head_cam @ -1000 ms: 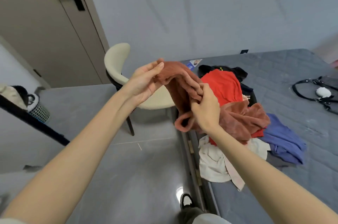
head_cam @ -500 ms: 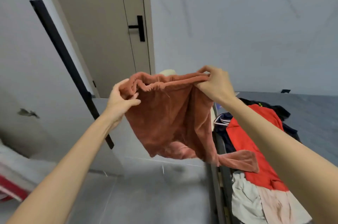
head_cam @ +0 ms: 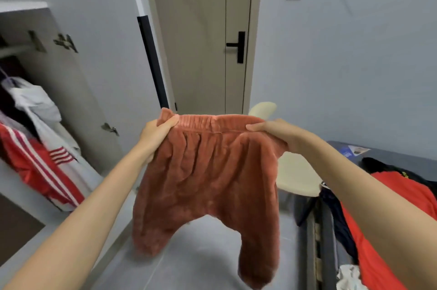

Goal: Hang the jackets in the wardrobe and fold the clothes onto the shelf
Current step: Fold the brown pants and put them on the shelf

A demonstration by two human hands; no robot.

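Observation:
A pair of fuzzy rust-brown trousers [head_cam: 208, 185] hangs in the air in front of me, waistband up and stretched flat, both legs dangling. My left hand [head_cam: 157, 133] pinches the left end of the waistband. My right hand [head_cam: 272, 133] grips the right end. At the far left the open wardrobe [head_cam: 59, 91] holds a hanging white jacket [head_cam: 35, 105] and a red and white striped jacket [head_cam: 35, 166]. On the bed [head_cam: 390, 154] at the right lie a red garment [head_cam: 387, 225], a dark one [head_cam: 340, 221] and a white one [head_cam: 347, 278].
A closed beige door [head_cam: 201, 36] with a black handle stands straight ahead. A cream chair [head_cam: 295, 171] sits behind the trousers, between the door and the bed. Grey floor tiles [head_cam: 201, 261] stretch below the trousers. A black-edged wardrobe door [head_cam: 152, 62] stands open.
The trousers went from a bunch over the bed pile to being held spread out by the waistband. My view swung left and up, bringing the wardrobe into sight.

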